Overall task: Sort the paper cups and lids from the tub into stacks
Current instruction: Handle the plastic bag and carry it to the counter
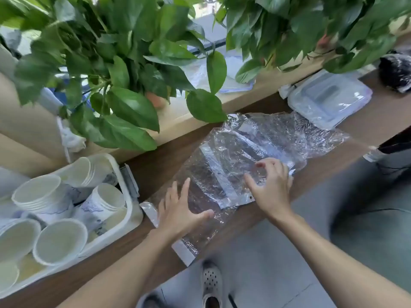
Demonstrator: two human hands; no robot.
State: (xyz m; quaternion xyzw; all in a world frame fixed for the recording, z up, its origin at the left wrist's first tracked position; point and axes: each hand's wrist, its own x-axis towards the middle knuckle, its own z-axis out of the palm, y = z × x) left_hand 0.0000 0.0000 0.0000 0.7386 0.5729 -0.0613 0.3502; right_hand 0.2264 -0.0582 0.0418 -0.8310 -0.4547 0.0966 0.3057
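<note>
2 hands rest on a crinkled clear plastic bag on the brown counter. The left hand lies spread flat on it. The right hand has bent fingers with tips on the plastic; whether it pinches, I cannot tell. Paper cups sit nested in the white tub, left of the bag.
</note>
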